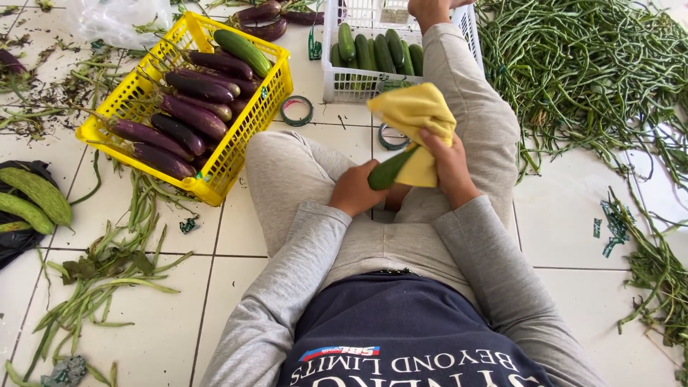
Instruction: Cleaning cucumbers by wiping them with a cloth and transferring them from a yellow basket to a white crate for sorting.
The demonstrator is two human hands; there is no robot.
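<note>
I sit on a tiled floor with my legs stretched out. My left hand (356,188) grips the lower end of a dark green cucumber (388,170) above my lap. My right hand (448,161) holds a yellow cloth (414,115) wrapped around the cucumber's upper end. Just beyond my hands stands a white basket (351,84) holding several cucumbers (373,49). To the left is a yellow crate (244,129) filled with purple eggplants (193,115) and one cucumber on top.
A large heap of long green beans (580,64) covers the floor at right. Two rolls of green tape (297,110) lie between the baskets. Bean scraps (107,265) litter the left floor. Light green gourds (32,197) rest on a black bag at far left.
</note>
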